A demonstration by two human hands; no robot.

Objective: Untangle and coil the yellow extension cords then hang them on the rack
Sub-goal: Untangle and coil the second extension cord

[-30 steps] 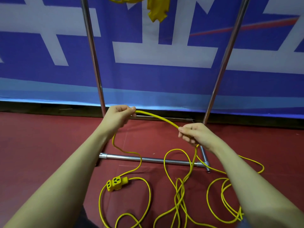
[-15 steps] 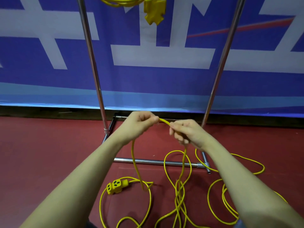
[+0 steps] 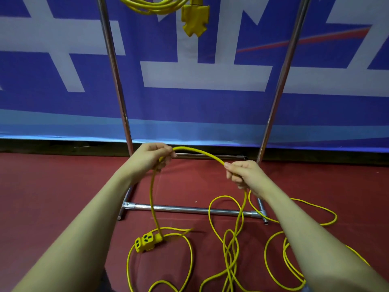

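Left hand (image 3: 152,157): grasping the yellow cord (image 3: 202,152), a loop hanging from the fist.
Right hand (image 3: 244,174): grasping the same cord, which arches between both hands.
Cord on floor (image 3: 63,197): tangled loops; socket block (image 3: 147,241) near the rack (image 3: 189,209) base.
Rack top: coiled cord (image 3: 151,5) hanging.

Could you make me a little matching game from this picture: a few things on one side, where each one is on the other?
Things:
1. socket block
2. coiled cord
3. left hand
4. banner

Places:
A. behind the rack
B. lying on the red floor
C. gripping the yellow cord
D. hanging at the top of the rack

Pairs: 1-B, 2-D, 3-C, 4-A
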